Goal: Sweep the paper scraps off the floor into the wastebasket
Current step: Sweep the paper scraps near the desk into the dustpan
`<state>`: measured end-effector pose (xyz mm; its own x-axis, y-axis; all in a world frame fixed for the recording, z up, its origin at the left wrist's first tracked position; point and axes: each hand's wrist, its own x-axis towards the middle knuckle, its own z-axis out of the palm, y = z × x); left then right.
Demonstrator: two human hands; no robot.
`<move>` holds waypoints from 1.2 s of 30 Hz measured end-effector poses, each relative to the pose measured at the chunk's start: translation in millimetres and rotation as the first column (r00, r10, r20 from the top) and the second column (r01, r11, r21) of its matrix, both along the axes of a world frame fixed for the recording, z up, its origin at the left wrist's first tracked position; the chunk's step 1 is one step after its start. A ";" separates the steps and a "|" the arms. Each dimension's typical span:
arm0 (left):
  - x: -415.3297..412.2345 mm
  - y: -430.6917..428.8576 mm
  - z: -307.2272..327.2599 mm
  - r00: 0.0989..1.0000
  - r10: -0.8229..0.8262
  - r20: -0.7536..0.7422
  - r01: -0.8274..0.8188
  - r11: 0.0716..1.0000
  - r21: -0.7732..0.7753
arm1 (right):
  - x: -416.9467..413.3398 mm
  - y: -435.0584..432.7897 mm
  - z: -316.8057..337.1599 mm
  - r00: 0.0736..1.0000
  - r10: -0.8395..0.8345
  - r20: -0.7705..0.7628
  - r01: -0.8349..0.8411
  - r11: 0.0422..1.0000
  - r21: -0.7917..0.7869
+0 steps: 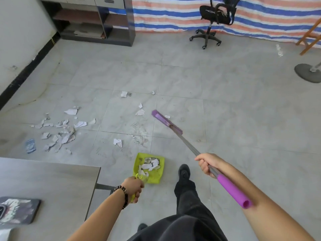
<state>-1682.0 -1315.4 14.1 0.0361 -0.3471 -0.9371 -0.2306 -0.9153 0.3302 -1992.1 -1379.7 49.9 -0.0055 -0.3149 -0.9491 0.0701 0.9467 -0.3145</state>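
My left hand [134, 187] grips the handle of a lime-green dustpan [139, 165], which sits low over the floor with several paper scraps inside it. My right hand [207, 164] grips the grey shaft of a broom with a purple grip end. The purple broom head [166, 121] reaches out over the tiles ahead. Paper scraps [60, 134] lie in a loose pile on the floor to the left. Smaller scraps [140, 112] lie just left of the broom head, and one scrap [118, 142] lies ahead of the dustpan. No wastebasket is in view.
A grey table [52, 185] with a patterned case stands at lower left. A shelf unit [97, 21] is at the back left, an office chair [213, 18] at the back, a round stand base [309, 73] at right. My black shoe [184, 173] steps beside the dustpan.
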 end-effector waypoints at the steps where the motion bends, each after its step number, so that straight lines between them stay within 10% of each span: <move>1: -1.7 -9.7 -1.9 1.000 0.015 0.004 -0.015 1.000 0.002 | -2.7 -27.0 -2.4 1.000 -0.012 0.010 0.012 1.000 -0.007; 15: -76.8 -159.7 -3.7 0.954 0.279 0.114 -0.296 0.937 0.185 | -45.4 -348.7 -88.8 0.839 0.456 -0.297 -0.500 0.861 -0.090; 21: -101.2 -179.3 -2.0 0.929 0.340 0.148 -0.366 0.905 0.217 | -47.6 -326.0 -62.4 0.688 0.707 -0.165 -0.700 0.706 0.107; 31: -92.8 -174.3 -6.6 0.921 0.384 0.072 -0.390 0.912 0.126 | -68.5 -329.4 -1.5 0.804 0.583 0.119 -0.593 0.767 0.247; 36: -99.7 -149.4 -1.0 0.852 0.521 0.043 -0.523 0.846 0.101 | -14.6 -310.5 12.5 0.544 0.839 0.012 -0.838 0.543 0.057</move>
